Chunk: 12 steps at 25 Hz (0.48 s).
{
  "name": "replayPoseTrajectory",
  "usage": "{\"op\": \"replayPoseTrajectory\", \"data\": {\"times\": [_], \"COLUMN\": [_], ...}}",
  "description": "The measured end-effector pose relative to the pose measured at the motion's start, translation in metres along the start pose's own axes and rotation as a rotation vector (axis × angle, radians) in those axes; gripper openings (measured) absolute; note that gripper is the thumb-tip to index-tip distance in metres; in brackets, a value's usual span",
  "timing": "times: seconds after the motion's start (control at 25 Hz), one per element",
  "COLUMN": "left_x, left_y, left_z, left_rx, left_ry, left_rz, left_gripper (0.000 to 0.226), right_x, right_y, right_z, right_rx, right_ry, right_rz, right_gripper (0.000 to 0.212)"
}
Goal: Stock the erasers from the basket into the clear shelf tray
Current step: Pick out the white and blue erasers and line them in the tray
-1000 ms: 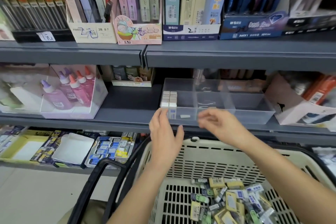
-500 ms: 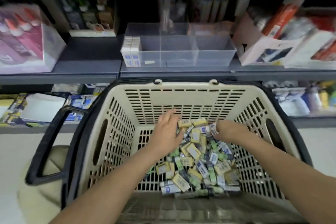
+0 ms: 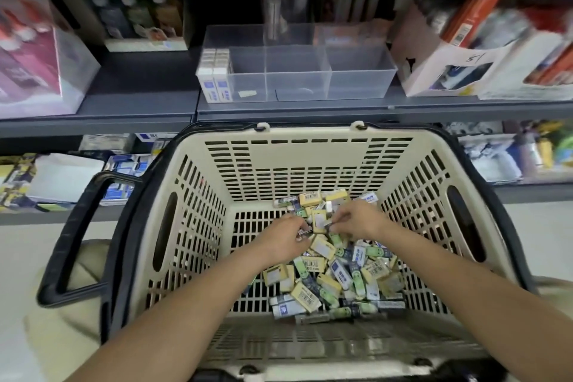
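A cream plastic basket (image 3: 310, 164) with black handles sits below the shelf and holds a heap of small wrapped erasers (image 3: 338, 273) in yellow, green and blue-white sleeves. Both my hands are down in the heap. My left hand (image 3: 285, 237) pinches a dark-wrapped eraser at its fingertips. My right hand (image 3: 356, 220) curls its fingers round an eraser beside a yellow one. On the shelf above stands the clear tray (image 3: 359, 84), with two rows of white-and-blue erasers (image 3: 215, 77) packed at its left end.
Grey metal shelf edge (image 3: 279, 112) runs just above the basket rim. A pink glue-bottle box (image 3: 37, 56) stands at left, a white carton (image 3: 449, 71) right of the tray. Lower shelves hold more stationery either side. A basket handle (image 3: 71, 242) sticks out left.
A second ago both hands were up at the tray's front edge. They dropped into the basket, and now their fingers have closed on erasers near the heap's far end.
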<state>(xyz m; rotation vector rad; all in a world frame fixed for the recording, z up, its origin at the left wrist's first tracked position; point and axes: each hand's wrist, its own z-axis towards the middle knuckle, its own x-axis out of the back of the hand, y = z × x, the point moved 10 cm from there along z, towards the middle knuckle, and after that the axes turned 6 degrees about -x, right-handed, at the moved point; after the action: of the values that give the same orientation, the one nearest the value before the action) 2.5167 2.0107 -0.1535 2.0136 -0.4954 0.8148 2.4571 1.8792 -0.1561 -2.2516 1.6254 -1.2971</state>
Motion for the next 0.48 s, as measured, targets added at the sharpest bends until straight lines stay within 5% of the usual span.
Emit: {"op": "replayPoseTrajectory", "data": {"times": [0.16, 0.28, 0.48], "left_x": [0.006, 0.008, 0.012], "left_y": [-0.006, -0.008, -0.008], "left_z": [0.001, 0.002, 0.004], "left_rx": [0.037, 0.053, 0.047], "left_ry": [0.004, 0.021, 0.063], "left_rz": [-0.024, -0.036, -0.062], "left_gripper": [0.037, 0.038, 0.045], "right_x": [0.031, 0.02, 0.013], "right_y": [0.005, -0.004, -0.029], "right_z": [0.005, 0.009, 0.013], "right_rx": [-0.029, 0.03, 0.115], "right_ry": [0.227, 0.164, 0.141], "right_rz": [-0.011, -0.087, -0.029], "right_gripper": [0.021, 0.038, 0.005]}}
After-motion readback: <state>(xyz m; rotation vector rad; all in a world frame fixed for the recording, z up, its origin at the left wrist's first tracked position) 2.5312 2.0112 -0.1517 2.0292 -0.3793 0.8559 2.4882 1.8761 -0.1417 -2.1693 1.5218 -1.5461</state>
